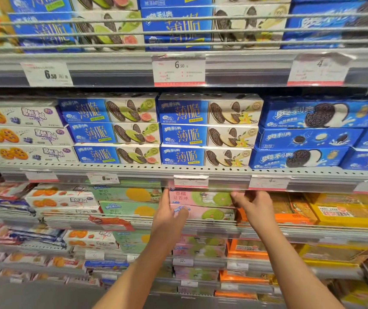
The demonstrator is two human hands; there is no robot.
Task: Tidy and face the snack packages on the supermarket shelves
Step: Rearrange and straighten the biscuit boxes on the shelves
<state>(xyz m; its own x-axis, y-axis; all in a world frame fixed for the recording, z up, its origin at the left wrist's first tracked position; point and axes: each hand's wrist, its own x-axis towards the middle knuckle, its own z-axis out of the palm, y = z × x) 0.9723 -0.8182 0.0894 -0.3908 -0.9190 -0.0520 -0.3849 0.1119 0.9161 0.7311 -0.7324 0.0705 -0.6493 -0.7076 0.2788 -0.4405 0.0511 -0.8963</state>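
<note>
Two pink and green biscuit boxes are stacked on the third shelf down, the upper pink box [200,198] on the lower pink box [209,213]. My left hand [169,214] grips the left end of this stack, thumb across the lower box's front. At the stack's right end my right hand [253,204] holds the upper box, fingers curled round its corner. Above them, blue thin-biscuit boxes [207,132] stand in neat stacks facing out.
Green boxes [127,201] sit left of the pink stack, orange boxes [290,217] and yellow boxes [348,212] to the right. A shelf rail with price tags [190,181] hangs just above my hands. Lower shelves hold more packages.
</note>
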